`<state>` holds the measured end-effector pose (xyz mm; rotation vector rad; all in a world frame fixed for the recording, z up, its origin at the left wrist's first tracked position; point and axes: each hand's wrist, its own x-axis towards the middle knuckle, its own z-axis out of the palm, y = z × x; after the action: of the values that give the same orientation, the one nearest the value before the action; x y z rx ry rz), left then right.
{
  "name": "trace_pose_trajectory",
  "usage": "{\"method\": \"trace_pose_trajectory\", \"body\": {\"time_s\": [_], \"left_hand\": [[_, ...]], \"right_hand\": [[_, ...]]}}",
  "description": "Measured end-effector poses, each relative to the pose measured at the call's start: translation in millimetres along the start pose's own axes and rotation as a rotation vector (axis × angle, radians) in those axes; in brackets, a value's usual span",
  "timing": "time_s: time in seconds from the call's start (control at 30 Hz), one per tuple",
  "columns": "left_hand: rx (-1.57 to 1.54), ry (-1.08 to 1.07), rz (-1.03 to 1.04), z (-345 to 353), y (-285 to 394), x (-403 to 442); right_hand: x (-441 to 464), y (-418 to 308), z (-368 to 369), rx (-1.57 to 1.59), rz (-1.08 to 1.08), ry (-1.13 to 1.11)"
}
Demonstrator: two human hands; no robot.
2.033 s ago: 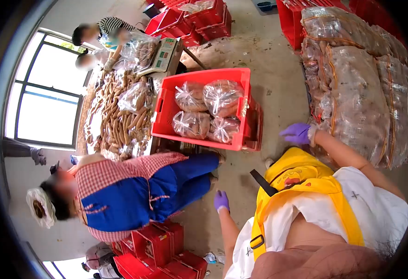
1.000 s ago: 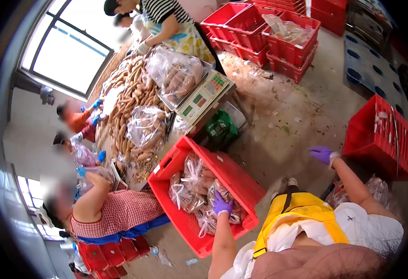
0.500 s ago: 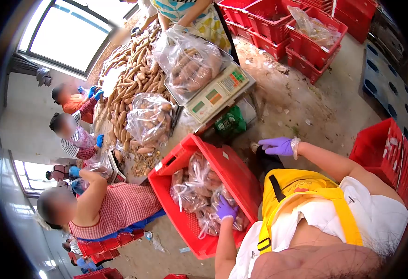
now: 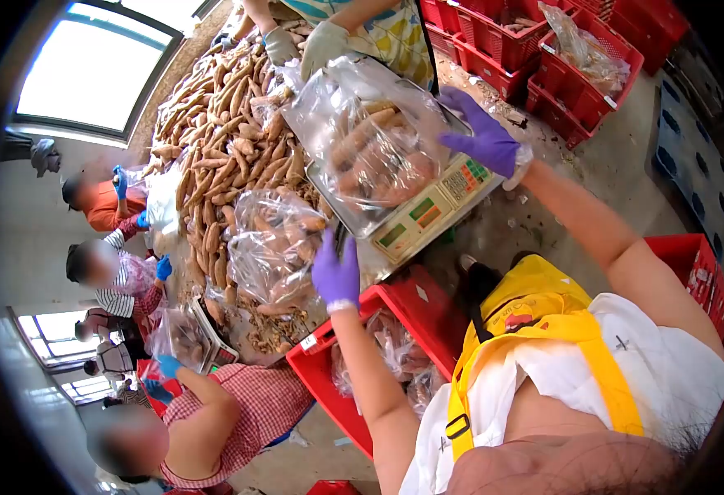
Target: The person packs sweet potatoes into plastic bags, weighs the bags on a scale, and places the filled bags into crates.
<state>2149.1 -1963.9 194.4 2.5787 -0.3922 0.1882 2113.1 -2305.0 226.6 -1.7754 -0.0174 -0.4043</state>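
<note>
My left hand (image 4: 336,271), in a purple glove, is open with fingers spread, beside a clear bag of sweet potatoes (image 4: 273,239) on the table. My right hand (image 4: 484,136), also purple-gloved, reaches with spread fingers to the right edge of a larger clear bag of sweet potatoes (image 4: 370,148). That bag rests on the tray of a digital scale (image 4: 418,219). Below my left forearm stands a red crate (image 4: 428,309) with several filled bags inside. A co-worker's gloved hand (image 4: 324,49) is at the top of the bag on the scale.
Loose sweet potatoes (image 4: 213,148) are heaped on the table. A co-worker in a checkered apron (image 4: 246,412) stands at the lower left, and others work along the table's far side. Red crates (image 4: 584,70) stand at the upper right, another red crate (image 4: 692,272) at the right.
My left hand has left the bags in the red crate and moved up to the table. My right hand has moved up to the scale. The view has shifted closer to the table.
</note>
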Motion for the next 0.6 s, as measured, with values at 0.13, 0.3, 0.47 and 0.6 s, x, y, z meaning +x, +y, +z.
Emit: {"method": "trace_pose_trajectory", "body": {"time_s": [0.13, 0.3, 0.47, 0.6], "left_hand": [[-0.1, 0.271, 0.176, 18, 90, 95], [0.2, 0.447, 0.204, 64, 138, 159], [0.383, 0.278, 0.093, 59, 70, 150], [-0.712, 0.363, -0.34, 19, 64, 98]], "right_hand": [[79, -26, 28, -0.414, -0.259, 0.102], [160, 8, 56, -0.93, -0.459, 0.311], [161, 9, 20, -0.014, 0.108, -0.153], [135, 0, -20, 0.569, 0.384, -0.14]]}}
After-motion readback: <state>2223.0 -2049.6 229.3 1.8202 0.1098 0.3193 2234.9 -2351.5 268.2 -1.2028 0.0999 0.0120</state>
